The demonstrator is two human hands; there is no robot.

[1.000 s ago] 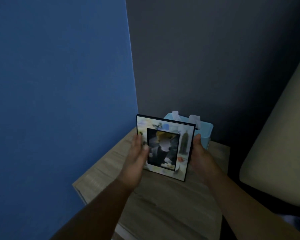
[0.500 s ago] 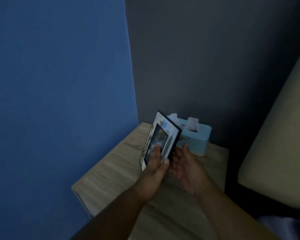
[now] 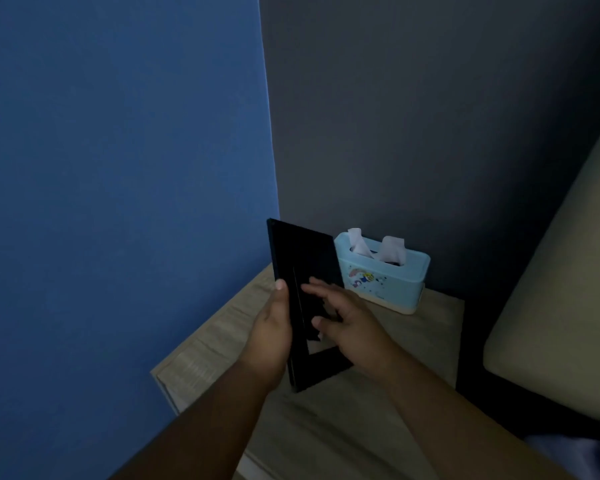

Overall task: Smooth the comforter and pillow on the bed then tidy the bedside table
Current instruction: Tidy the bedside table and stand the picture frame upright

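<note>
A black picture frame (image 3: 303, 258) is held upright above the wooden bedside table (image 3: 368, 424), its dark back turned toward me. My left hand (image 3: 269, 336) grips the frame's left edge, thumb on the back. My right hand (image 3: 347, 325) rests on the back of the frame with fingers spread, touching its stand. The picture side is hidden. Behind the frame, a light blue tissue box (image 3: 383, 275) with white tissues sticking out stands at the table's far edge.
A blue wall (image 3: 118, 202) borders the table on the left and a dark grey wall (image 3: 413, 116) stands behind it. A beige padded headboard or cushion (image 3: 561, 306) rises at the right, with a dark gap between it and the table.
The frame has been rotated from picture side facing me to its black back facing me. My right hand moved from the frame's right edge onto its back.
</note>
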